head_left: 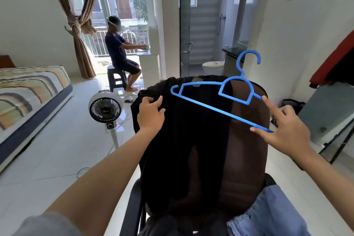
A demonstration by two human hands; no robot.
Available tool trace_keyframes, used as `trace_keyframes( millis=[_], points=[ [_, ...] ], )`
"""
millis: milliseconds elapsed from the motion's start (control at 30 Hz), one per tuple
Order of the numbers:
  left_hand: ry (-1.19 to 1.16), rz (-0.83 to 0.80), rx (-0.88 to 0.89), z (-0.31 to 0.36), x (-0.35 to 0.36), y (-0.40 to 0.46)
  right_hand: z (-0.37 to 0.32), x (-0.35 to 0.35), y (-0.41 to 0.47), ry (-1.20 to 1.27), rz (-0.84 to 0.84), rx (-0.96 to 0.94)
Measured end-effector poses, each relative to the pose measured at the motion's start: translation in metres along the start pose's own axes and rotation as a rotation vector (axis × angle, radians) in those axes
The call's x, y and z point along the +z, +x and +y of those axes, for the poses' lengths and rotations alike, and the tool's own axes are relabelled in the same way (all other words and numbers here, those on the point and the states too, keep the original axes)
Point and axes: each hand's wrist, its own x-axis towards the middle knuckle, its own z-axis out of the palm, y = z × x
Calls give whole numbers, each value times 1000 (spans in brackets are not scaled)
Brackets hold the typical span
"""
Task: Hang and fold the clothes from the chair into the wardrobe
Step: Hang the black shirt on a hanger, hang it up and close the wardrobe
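In the head view, a brown chair fills the middle, its backrest draped with a black garment that hangs from the top edge down to the seat, which keeps it flat and easy to reach from behind. The left hand sits at about ten o'clock from the chair's centre, its grip curled onto the garment's upper shoulder edge, seemingly to lift or steady that corner so a hanger arm can slide in. At two o'clock the right hand carries a blue hanger, tilted with the hook up and to the right; its grip is loose, the index finger straight along one sloping arm and the other fingertips pinching the lower bar's end, a hold that likely leaves the far arm free to aim into the neckline. A pale blue denim piece lies on the seat at five o'clock, waiting its turn. At three o'clock, red and dark clothes hang at the frame edge, perhaps the wardrobe. A fan stands on the floor at nine o'clock, a bed beyond it, and another person sits at eleven o'clock.
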Motion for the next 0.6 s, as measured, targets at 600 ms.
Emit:
trace_keyframes(
  millis=[600],
  points=[
    [-148, -303, 195, -70, 7, -13, -31, 22, -8, -9, 45, 56]
  ],
)
